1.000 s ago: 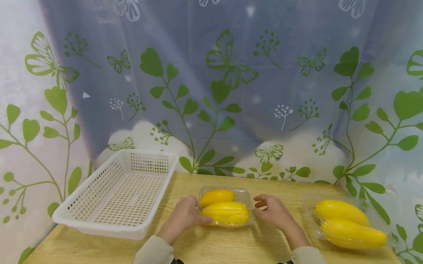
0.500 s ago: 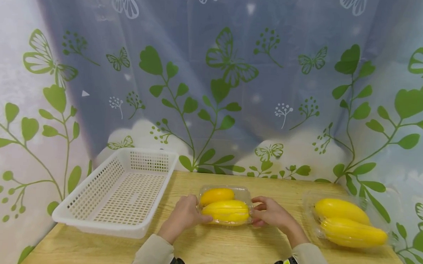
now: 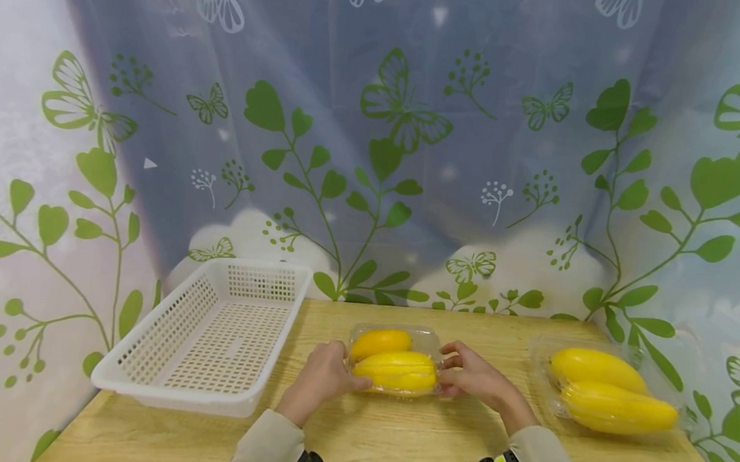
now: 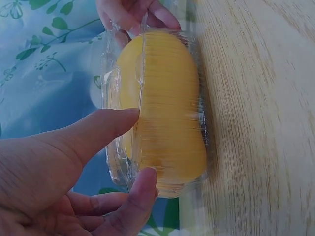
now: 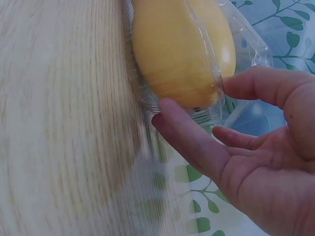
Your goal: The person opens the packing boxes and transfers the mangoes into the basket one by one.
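A clear plastic clamshell box holding two yellow oblong fruits sits on the wooden table in front of me. My left hand grips its left end, the thumb along the front edge in the head view. In the left wrist view, thumb and fingertips of the left hand meet the lid seam and the near corner. At the opposite end my right hand holds the box between thumb and fingers. The right wrist view shows fingers of the right hand right at the plastic's rim and lower corner.
On the left stands a white perforated basket with nothing in it. Another clear clamshell with two larger yellow fruits lies at the right of the table. A printed curtain hangs behind.
My right hand has come in left to the box's right end and taken hold of it. The left hand keeps its grip, and the box stays almost in place.
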The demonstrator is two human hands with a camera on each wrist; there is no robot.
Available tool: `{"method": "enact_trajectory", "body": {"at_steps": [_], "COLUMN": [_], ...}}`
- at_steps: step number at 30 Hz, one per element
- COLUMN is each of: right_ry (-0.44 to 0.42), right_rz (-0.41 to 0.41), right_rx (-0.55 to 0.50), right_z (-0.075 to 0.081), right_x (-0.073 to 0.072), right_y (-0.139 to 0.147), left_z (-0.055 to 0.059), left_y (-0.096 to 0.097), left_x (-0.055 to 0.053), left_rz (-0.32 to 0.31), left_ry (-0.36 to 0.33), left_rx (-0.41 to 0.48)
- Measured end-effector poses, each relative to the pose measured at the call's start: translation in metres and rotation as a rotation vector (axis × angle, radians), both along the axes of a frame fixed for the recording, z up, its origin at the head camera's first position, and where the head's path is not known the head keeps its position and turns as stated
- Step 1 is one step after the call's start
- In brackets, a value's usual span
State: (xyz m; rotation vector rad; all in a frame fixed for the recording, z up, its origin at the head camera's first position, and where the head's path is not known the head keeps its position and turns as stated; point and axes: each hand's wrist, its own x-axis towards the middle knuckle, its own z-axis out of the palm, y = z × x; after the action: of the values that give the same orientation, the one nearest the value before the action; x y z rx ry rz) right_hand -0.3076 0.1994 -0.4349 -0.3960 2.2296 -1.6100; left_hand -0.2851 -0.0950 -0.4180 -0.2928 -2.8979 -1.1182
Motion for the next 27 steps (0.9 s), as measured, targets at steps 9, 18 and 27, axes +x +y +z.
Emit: {"method": "enact_trajectory", "body": {"at_steps": [9,18,27], "right_ry": [-0.072,-0.060,-0.074], "right_rz": [0.016,-0.023,-0.039], "right_rx": [-0.012,0.019,-0.045], "right_z": [0.0054,0.0004,-0.0027], "right_x": [-0.0006,-0.0036,-0.0043], "right_y": [0.0007,0.0038,0.0014], "left_z": [0.0024,0.0026,0.0037], "left_y": [0.0003,0.0016,0.0021], "left_x": [0.0011,0.0025,0.0031], "left_rz": [-0.010,-0.032,-0.047], "left_ry": [0.013,0.033,0.050], "left_rx": [-0.015,-0.008,-0.004]}}
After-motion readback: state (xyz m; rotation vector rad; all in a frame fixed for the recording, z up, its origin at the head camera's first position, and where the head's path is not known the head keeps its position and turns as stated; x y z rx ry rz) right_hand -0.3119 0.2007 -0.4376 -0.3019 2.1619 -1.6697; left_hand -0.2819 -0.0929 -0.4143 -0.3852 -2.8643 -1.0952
